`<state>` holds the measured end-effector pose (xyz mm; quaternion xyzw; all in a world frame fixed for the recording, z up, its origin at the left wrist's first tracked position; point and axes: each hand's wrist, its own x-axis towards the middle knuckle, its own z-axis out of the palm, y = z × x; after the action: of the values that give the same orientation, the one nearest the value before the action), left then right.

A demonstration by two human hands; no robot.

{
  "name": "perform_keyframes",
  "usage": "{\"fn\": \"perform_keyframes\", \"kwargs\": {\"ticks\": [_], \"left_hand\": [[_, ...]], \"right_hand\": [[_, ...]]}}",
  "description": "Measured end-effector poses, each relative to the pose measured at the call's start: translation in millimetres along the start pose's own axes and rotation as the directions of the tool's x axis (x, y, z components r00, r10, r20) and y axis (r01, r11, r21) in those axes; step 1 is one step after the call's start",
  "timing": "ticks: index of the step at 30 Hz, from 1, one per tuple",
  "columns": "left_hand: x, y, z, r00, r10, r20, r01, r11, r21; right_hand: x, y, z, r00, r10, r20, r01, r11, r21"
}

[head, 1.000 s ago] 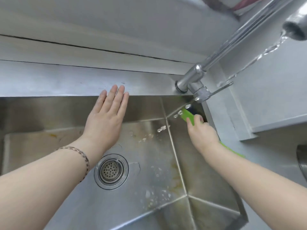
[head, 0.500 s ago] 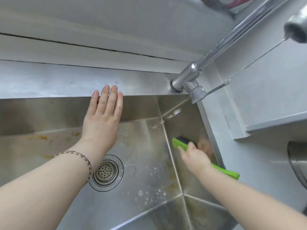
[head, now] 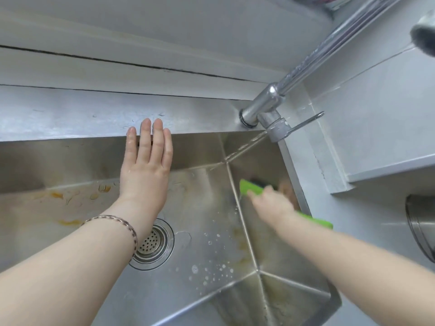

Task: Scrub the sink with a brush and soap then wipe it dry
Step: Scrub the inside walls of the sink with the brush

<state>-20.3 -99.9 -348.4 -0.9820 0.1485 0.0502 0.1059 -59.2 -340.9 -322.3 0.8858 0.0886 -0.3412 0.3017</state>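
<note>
The steel sink (head: 70, 158) fills the lower view, with orange stains on its floor and a round drain strainer (head: 153, 245) near the middle. My right hand (head: 270, 203), blurred by motion, grips a green-handled brush (head: 250, 188) whose dark bristles press against the sink's right wall. The handle's end sticks out behind the wrist. My left hand (head: 146, 165) is held flat with straight fingers over the sink's back wall, fingertips at the rim. A bracelet circles that wrist.
A chrome faucet (head: 266, 107) rises from the back right corner with its lever (head: 306, 121) pointing right; a thin stream runs into the sink corner. Soap bubbles (head: 211, 271) dot the floor. A metal bowl (head: 421, 229) sits on the right counter.
My right hand slid the brush down the right wall from the corner under the faucet. The water stream thinned. My left hand stayed flat at the back wall.
</note>
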Motion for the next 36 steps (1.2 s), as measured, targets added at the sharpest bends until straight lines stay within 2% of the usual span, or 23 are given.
{"fn": "perform_keyframes", "kwargs": {"ticks": [3,5,6,7,9,11,13,14,16,18,19,21,22,24,27,29,30,31,35,36], "left_hand": [[-0.1,4.4,-10.4,0.996,-0.001,0.093,-0.001,1.0,0.026],[-0.1,3.0,-14.8,0.993,0.003,0.115,-0.006,1.0,0.026],[-0.7,0.8,-15.1,0.993,0.009,0.117,-0.012,0.999,0.03],[-1.7,-1.5,-15.5,0.993,0.012,0.119,-0.016,0.999,0.035],[-3.5,-5.3,-15.5,0.993,0.028,0.116,-0.033,0.999,0.041],[-2.6,-6.2,-13.1,0.995,0.043,0.094,-0.048,0.998,0.05],[-3.0,-5.5,-14.3,0.994,0.043,0.1,-0.046,0.998,0.032],[-3.5,-4.9,-16.7,0.993,0.037,0.109,-0.04,0.999,0.019],[-2.9,-3.4,-17.4,0.993,0.034,0.111,-0.036,0.999,0.012],[-3.8,-4.0,-18.1,0.994,0.034,0.107,-0.035,0.999,0.003],[-3.5,-4.8,-18.6,0.994,0.034,0.103,-0.034,0.999,-0.005],[-3.4,-4.2,-17.5,0.995,0.034,0.095,-0.032,0.999,-0.018],[-2.8,-5.2,-16.8,0.995,0.029,0.093,-0.026,0.999,-0.029],[-2.4,-5.1,-17.4,0.995,0.021,0.094,-0.016,0.998,-0.053],[-2.2,-0.8,-20.6,0.995,0.007,0.102,-0.001,0.998,-0.068],[-2.8,2.0,-23.1,0.994,-0.018,0.111,0.027,0.997,-0.077],[-2.7,3.8,-23.6,0.994,-0.026,0.111,0.035,0.996,-0.084],[-2.4,5.5,-24.2,0.993,-0.033,0.11,0.043,0.995,-0.09],[-0.9,8.6,-17.5,0.997,-0.037,0.073,0.041,0.998,-0.054],[-1.2,7.5,-16.8,0.997,-0.034,0.064,0.037,0.998,-0.047]], "right_hand": [[4.9,31.0,-31.4,0.972,0.161,-0.174,-0.149,0.985,0.082],[-19.7,30.1,-7.6,0.94,0.104,-0.325,-0.122,0.992,-0.035],[-38.2,22.6,4.2,0.954,0.107,-0.28,-0.122,0.992,-0.037],[-51.2,17.2,12.8,0.961,0.051,-0.27,-0.052,0.999,0.006],[-48.6,19.9,24.2,0.941,-0.021,-0.337,0.014,1.0,-0.022],[-38.2,29.5,0.3,0.949,0.013,-0.316,-0.038,0.997,-0.071],[-31.1,34.8,-19.2,0.947,0.134,-0.293,-0.163,0.984,-0.075],[-36.0,32.5,-16.6,0.946,0.136,-0.293,-0.163,0.984,-0.069],[-59.3,20.0,18.7,0.961,0.041,-0.274,-0.053,0.998,-0.037],[-73.6,5.4,65.2,0.92,-0.053,-0.388,0.027,0.997,-0.071],[-82.0,0.4,56.2,0.924,-0.056,-0.378,0.037,0.998,-0.058],[-76.3,3.5,22.6,0.973,-0.037,-0.229,0.01,0.993,-0.118],[-69.0,12.6,11.8,0.971,-0.038,-0.235,0.02,0.997,-0.081],[-61.5,13.2,6.9,0.988,0.111,-0.112,-0.111,0.994,0.006],[-85.5,-6.1,44.2,0.998,-0.036,-0.056,0.034,0.999,-0.038],[-101.2,-24.7,66.0,0.998,-0.021,0.068,0.024,0.998,-0.049],[-104.7,-26.8,76.7,0.997,-0.044,0.069,0.043,0.999,0.01],[-97.7,-23.5,66.0,0.988,-0.051,0.143,0.044,0.998,0.048],[-41.4,-10.8,37.8,0.995,0.089,0.043,-0.091,0.995,0.05],[-42.0,-17.1,40.0,0.992,0.106,0.068,-0.111,0.991,0.078]]}}
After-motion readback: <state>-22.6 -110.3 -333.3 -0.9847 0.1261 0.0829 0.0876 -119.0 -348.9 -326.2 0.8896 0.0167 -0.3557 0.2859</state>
